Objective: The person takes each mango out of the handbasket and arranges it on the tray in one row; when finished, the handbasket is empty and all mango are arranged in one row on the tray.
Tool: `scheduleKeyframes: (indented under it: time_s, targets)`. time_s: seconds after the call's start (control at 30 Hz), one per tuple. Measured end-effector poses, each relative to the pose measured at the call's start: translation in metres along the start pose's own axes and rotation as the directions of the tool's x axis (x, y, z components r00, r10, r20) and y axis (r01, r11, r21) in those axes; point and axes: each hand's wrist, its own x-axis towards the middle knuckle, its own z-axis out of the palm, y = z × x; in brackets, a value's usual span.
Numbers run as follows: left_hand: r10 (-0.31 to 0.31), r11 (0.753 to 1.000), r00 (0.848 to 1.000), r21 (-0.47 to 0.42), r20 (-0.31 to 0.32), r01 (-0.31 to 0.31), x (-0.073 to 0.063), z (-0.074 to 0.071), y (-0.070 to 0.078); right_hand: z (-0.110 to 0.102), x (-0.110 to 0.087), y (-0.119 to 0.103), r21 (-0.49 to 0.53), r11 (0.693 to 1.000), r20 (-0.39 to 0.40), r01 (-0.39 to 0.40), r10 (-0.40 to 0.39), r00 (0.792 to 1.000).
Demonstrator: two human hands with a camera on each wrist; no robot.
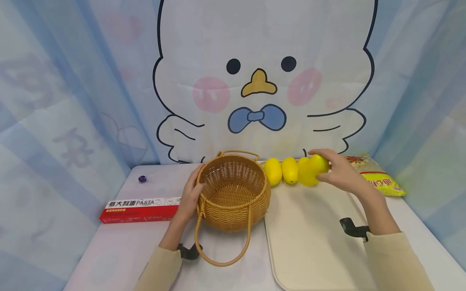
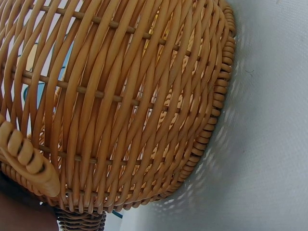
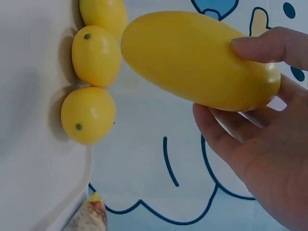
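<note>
My right hand (image 1: 340,171) grips a yellow mango (image 3: 192,57) near one end, thumb on one side and fingers on the other. It is lifted above the far edge of a cream tray (image 1: 316,238). Three more yellow mangoes (image 3: 96,57) lie in a row along that edge, small green stem dots showing on two. To the left stands a round wicker basket (image 1: 233,218), its inside bare and one handle (image 1: 222,264) folded down toward me. My left hand (image 1: 190,198) holds the basket's left rim, with the thumb over it. Mostly basket weave (image 2: 120,96) fills the left wrist view.
A red and white pasta box (image 1: 142,212) lies left of the basket, partly behind my left hand. Farther back is a small purple wrapped item (image 1: 142,178). A yellow-labelled food bag (image 1: 382,182) lies at the back right. Behind the table hangs a printed curtain (image 1: 262,32).
</note>
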Motion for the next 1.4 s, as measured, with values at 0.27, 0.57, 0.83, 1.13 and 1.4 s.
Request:
scheduleKeyframes:
  time_s: [0.27, 0.57, 0.83, 1.13, 1.4]
  targets:
    - [0.005, 1.000, 1.000, 0.003, -0.002, -0.005, 0.000, 0.000, 0.000, -0.003, -0.007, 0.021, -0.066, 0.996, 0.043, -0.067, 0.070, 0.997]
    - [0.000, 1.000, 1.000, 0.000, -0.003, 0.000, 0.001, 0.001, 0.001, -0.007, -0.008, 0.035, -0.140, 0.981, 0.069, -0.135, 0.146, 0.987]
    - [0.001, 1.000, 1.000, 0.003, 0.003, -0.001, 0.002, 0.001, 0.000, -0.006, -0.006, 0.063, -0.168, 0.966, 0.058, -0.196, 0.208, 0.976]
    - [0.006, 1.000, 1.000, -0.001, 0.005, -0.006, 0.001, 0.000, 0.001, 0.008, -0.003, 0.090, -0.100, 0.955, -0.028, -0.280, 0.278, 0.960]
    - [0.002, 1.000, 1.000, -0.001, 0.007, -0.002, 0.000, 0.000, 0.000, 0.026, 0.002, 0.106, 0.072, 0.939, -0.129, -0.335, 0.342, 0.931]
